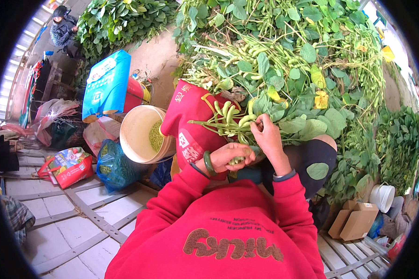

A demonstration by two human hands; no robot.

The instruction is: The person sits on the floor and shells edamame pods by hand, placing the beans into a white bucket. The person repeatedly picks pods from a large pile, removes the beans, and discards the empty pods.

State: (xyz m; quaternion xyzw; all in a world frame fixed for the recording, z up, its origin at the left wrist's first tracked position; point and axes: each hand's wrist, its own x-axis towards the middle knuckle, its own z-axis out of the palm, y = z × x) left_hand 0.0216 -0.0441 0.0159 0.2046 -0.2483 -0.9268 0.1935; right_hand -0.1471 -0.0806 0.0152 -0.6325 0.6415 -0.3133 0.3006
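Observation:
My left hand [231,156], with a green bangle on its wrist, curls around a few pale green soybean pods [236,160]. Up and to the right of it, my right hand [268,136] has its thumb and fingertips pinched at the end of a plump soybean pod [247,120]. That pod belongs to a cut stem with several pods [227,112], which lies across a red cloth bag [195,108] in front of me. Large soybean leaves [296,125] rest just beyond my right hand, over my knee.
A white bucket [134,136] left of the red bag holds shelled green beans [156,136]. Beyond lies a large heap of soybean plants [300,48]. Nearby are a blue bag [106,85], a tied blue plastic bag [115,167] and a cardboard box [354,221]. Another person [64,31] sits far left.

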